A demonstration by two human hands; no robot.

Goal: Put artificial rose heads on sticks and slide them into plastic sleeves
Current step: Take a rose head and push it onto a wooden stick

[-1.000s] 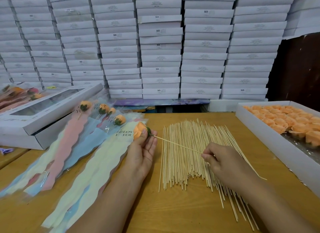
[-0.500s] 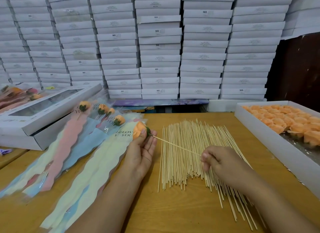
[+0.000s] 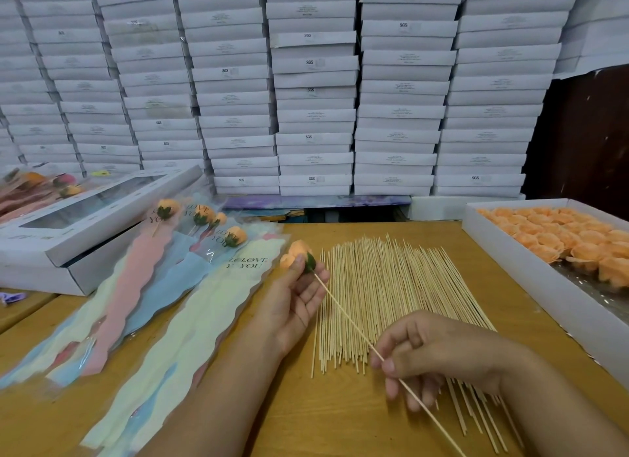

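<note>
Left hand (image 3: pixel 292 307) holds rose head (image 3: pixel 295 255) (orange); right hand (image 3: pixel 432 354) pinches stick (image 3: pixel 343 315).

Small packing workshop: wall of stacked white boxes (image 3: pixel 313 89) behind wooden table (image 3: pixel 340 419) strewn with sticks (image 3: pixel 384 296) and sleeves (image 3: pixel 177 324).

We see a peach-orange artificial rose head with a green calyx (image 3: pixel 296 254) mounted on the tip of a thin pale wooden stick (image 3: pixel 354 324), which slants from the flower down toward the lower right, raised above the table. A loose heap of matching bare wooden sticks (image 3: pixel 401 293) lies fanned out flat on the wooden table just beneath it. To the left, pastel wavy-edged plastic sleeves printed "I LOVE YOU" (image 3: pixel 177 307) lie overlapping; several already hold orange roses on sticks (image 3: pixel 235 236). On the right, a shallow white cardboard box (image 3: pixel 531 279) holds rows of loose peach rose heads (image 3: pixel 565 238).
</note>
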